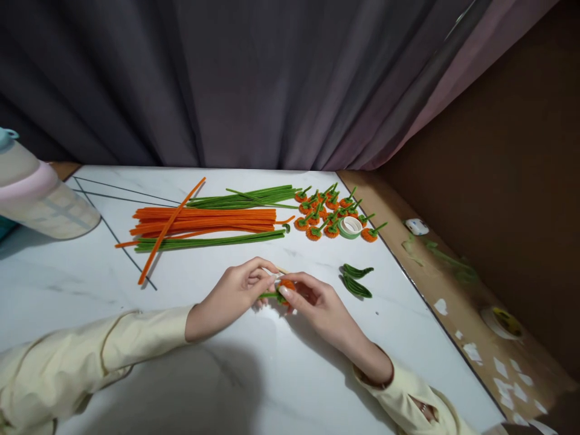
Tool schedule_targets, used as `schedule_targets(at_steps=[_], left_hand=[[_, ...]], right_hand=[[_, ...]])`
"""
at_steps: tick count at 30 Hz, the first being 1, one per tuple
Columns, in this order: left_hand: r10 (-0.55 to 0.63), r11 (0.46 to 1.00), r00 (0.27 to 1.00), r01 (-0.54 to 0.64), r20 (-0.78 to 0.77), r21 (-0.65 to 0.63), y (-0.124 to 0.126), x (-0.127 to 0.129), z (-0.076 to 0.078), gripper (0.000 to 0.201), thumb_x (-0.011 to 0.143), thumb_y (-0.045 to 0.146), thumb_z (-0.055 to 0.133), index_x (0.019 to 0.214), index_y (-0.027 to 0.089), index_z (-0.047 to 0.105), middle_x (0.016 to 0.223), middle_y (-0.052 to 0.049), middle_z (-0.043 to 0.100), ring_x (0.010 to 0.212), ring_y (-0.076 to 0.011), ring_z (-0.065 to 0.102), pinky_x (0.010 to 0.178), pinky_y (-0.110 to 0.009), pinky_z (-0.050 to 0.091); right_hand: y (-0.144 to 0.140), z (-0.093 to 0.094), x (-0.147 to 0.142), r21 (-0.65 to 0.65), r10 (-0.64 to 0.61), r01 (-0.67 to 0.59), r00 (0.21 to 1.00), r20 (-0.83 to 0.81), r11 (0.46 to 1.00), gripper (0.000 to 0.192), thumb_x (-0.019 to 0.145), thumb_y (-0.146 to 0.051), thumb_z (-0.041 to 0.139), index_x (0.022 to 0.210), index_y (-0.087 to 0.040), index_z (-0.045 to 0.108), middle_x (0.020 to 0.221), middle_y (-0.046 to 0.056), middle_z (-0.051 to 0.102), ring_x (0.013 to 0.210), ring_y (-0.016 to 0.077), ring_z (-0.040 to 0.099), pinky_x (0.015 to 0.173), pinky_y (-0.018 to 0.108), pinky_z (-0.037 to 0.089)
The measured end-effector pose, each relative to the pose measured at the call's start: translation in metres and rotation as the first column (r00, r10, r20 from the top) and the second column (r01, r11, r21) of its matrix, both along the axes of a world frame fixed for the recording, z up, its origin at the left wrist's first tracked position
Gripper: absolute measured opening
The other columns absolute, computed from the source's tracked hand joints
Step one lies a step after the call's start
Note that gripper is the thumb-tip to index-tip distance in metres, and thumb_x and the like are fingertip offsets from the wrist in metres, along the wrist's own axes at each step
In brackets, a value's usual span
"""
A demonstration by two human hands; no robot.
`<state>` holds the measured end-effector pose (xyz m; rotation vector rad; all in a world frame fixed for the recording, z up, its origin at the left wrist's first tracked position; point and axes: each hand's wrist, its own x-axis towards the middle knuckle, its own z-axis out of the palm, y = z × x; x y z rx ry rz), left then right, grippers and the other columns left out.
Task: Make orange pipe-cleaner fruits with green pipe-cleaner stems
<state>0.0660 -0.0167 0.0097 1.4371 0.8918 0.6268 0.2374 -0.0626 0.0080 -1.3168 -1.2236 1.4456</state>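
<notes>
Both hands meet in the middle of the white table (136, 374). The left hand (231, 296) and the right hand (317, 305) pinch one small orange flower (286, 285) between their fingertips. A green stem (268, 295) sticks out from it toward the left hand. I think a thin pale stick (281, 269) pokes out behind the fingers, but it is hard to see.

Just to the right of the hands lie two green leaves (356, 279). Farther back there is a pile of long orange fuzzy sticks (208, 220), with long green fuzzy sticks (247, 197) beside them. Near those sits a bunch of finished little orange flowers (328, 211) and a roll of green tape (350, 227). A big clear jug (40, 193) stands at the far left. Dark curtains (249, 78) hang behind the table.
</notes>
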Motion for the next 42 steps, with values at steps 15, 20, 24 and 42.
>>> schedule_targets(at_steps=[15, 20, 24, 42], left_hand=[[-0.116, 0.94, 0.989, 0.139, -0.092, 0.313, 0.0, -0.001, -0.014, 0.026, 0.082, 0.028, 0.061, 0.106, 0.018, 0.059, 0.085, -0.002, 0.064, 0.067, -0.011, 0.055, 0.06, -0.021, 0.048], [-0.129, 0.892, 0.988, 0.152, -0.083, 0.425, 0.003, -0.003, -0.014, 0.022, 0.084, 0.022, 0.059, 0.105, 0.017, 0.06, 0.089, -0.003, 0.064, 0.066, -0.0101, 0.055, 0.061, -0.021, 0.047], [-0.16, 0.891, 0.985, 0.171, -0.062, 0.421, 0.004, -0.004, -0.015, 0.019, 0.084, 0.021, 0.058, 0.102, 0.015, 0.06, 0.085, -0.003, 0.063, 0.067, -0.011, 0.055, 0.063, -0.023, 0.048], [-0.172, 0.879, 0.983, 0.18, -0.06, 0.441, 0.004, -0.006, -0.016, 0.011, 0.084, 0.022, 0.058, 0.092, 0.015, 0.057, 0.081, -0.002, 0.06, 0.067, -0.011, 0.054, 0.063, -0.023, 0.045]], right_hand=[[0.001, -0.006, 0.003, -0.04, -0.153, 0.148, 0.958, -0.24, 0.988, 0.029, 0.07, -0.03, 0.074, 0.096, -0.019, 0.066, 0.078, 0.002, 0.07, 0.068, 0.0141, 0.065, 0.068, 0.028, 0.054], [-0.001, -0.007, 0.0, -0.051, -0.165, 0.157, 0.949, -0.269, 0.986, 0.027, 0.066, -0.027, 0.077, 0.088, -0.018, 0.066, 0.071, 0.0, 0.069, 0.061, 0.0117, 0.064, 0.062, 0.024, 0.053], [-0.002, -0.005, 0.0, -0.048, -0.171, 0.164, 0.951, -0.257, 0.985, 0.023, 0.063, -0.027, 0.08, 0.078, -0.017, 0.066, 0.067, -0.001, 0.068, 0.059, 0.0107, 0.062, 0.06, 0.023, 0.051], [-0.004, -0.003, 0.004, 0.287, -0.093, 0.057, 0.989, 0.112, 0.956, 0.014, 0.087, -0.033, 0.054, 0.081, -0.02, 0.055, 0.091, 0.005, 0.056, 0.079, 0.0158, 0.055, 0.066, 0.028, 0.049]])
